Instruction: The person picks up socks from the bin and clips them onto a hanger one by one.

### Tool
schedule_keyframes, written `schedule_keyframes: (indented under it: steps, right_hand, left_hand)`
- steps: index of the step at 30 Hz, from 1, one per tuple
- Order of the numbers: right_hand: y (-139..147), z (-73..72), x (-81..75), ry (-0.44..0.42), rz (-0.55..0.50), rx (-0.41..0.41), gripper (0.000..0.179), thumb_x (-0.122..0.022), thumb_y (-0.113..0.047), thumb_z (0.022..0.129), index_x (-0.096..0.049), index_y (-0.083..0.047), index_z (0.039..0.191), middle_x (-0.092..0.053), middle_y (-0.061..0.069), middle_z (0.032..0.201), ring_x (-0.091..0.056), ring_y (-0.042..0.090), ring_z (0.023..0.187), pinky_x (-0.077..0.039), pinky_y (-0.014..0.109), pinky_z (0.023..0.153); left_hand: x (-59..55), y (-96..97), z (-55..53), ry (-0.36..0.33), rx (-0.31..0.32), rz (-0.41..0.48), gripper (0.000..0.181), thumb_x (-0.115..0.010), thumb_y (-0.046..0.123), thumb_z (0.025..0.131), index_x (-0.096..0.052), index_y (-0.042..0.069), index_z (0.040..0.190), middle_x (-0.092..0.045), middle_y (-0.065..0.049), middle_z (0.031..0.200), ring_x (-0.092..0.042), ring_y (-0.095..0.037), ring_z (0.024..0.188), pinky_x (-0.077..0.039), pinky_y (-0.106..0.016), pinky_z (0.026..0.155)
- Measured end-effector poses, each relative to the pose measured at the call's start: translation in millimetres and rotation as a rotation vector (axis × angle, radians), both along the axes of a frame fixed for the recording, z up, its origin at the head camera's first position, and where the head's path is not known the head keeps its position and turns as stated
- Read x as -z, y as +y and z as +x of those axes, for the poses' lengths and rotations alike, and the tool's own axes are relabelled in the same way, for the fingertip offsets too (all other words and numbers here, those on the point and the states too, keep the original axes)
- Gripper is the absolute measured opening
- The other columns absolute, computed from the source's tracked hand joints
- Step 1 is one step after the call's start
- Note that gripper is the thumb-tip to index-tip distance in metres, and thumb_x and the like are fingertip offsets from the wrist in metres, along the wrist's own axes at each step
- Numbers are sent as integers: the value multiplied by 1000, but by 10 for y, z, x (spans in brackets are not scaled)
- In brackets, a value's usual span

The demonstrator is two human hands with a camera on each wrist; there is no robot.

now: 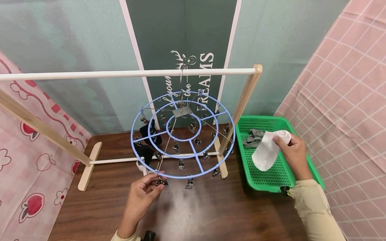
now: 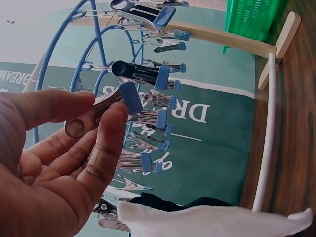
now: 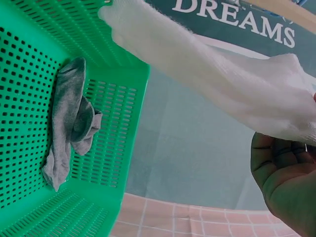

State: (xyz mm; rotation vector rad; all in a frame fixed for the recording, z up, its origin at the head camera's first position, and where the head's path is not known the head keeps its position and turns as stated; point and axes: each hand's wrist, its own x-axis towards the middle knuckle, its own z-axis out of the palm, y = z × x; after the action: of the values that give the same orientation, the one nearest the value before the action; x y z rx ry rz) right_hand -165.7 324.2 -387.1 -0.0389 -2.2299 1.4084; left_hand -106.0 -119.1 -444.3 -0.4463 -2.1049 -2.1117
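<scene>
Pinching a metal clip (image 2: 131,98) between thumb and fingers, the left hand (image 1: 143,194) sits at the lower centre-left of the frame, with the clip at its upper right, by the fingertips. At the right of the frame, the right hand (image 1: 295,155) grips a white sock (image 1: 266,154) near its top; the sock hangs just left of the fingers, its lower end over a green basket (image 1: 265,123). Inside the basket, towards its upper left, a grey sock (image 1: 253,138) lies crumpled.

Across the middle of the frame hangs a round blue hanger (image 1: 199,162) set with clips; its near rim is just above the left hand. Dark socks (image 1: 145,153) hang at its left, and another white sock (image 2: 197,219) shows along the bottom of the left wrist view. Above, the hanger's hook rests on a white rod (image 1: 120,73). Farthest back, a green backdrop (image 1: 187,30) fills the upper centre.
</scene>
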Motion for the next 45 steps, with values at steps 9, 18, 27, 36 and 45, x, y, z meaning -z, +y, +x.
schedule_keyframes:
  steps: [9, 18, 27, 36, 45]
  right_hand:
    - [65, -13, 113, 17, -39, -4, 8, -66, 2, 88, -68, 9, 92, -67, -10, 75, -54, 3, 62, -42, 17, 51]
    - [-124, 133, 27, 5, 8, -50, 10, -67, -5, 90, -69, 4, 94, -70, -5, 81, -60, 1, 66, -48, 15, 54]
    - [-279, 273, -8, -31, 77, -95, 16, -67, -6, 90, -68, 7, 99, -70, 0, 83, -61, 5, 66, -49, 18, 54]
    - [-409, 387, 12, -7, 120, -187, 11, -70, 5, 84, -71, 3, 95, -70, -9, 81, -63, 5, 70, -50, 18, 56]
    - [-479, 470, 73, 2, 230, -274, 15, -74, 3, 80, -72, -6, 91, -69, 2, 81, -59, 5, 71, -48, 17, 56]
  left_hand:
    - [-15, 29, 14, -28, -51, 34, 30, -62, -28, 71, -60, -19, 99, -68, -16, 90, -65, -10, 77, -55, -20, 67]
    - [-42, 41, 34, -112, -92, 10, 27, -69, -21, 72, -60, -18, 98, -66, -15, 84, -65, -9, 74, -55, -20, 60]
    - [-56, 23, 43, -94, -49, 36, 25, -71, -17, 75, -61, -17, 99, -70, -12, 83, -67, -11, 69, -55, -22, 59]
    - [-39, 15, 48, -89, -19, 71, 22, -68, -15, 79, -59, -17, 99, -73, -4, 90, -67, -11, 66, -55, -24, 53]
    - [-50, 12, 60, -142, -6, 92, 25, -67, -15, 80, -55, -17, 102, -73, -5, 91, -69, -17, 63, -55, -28, 50]
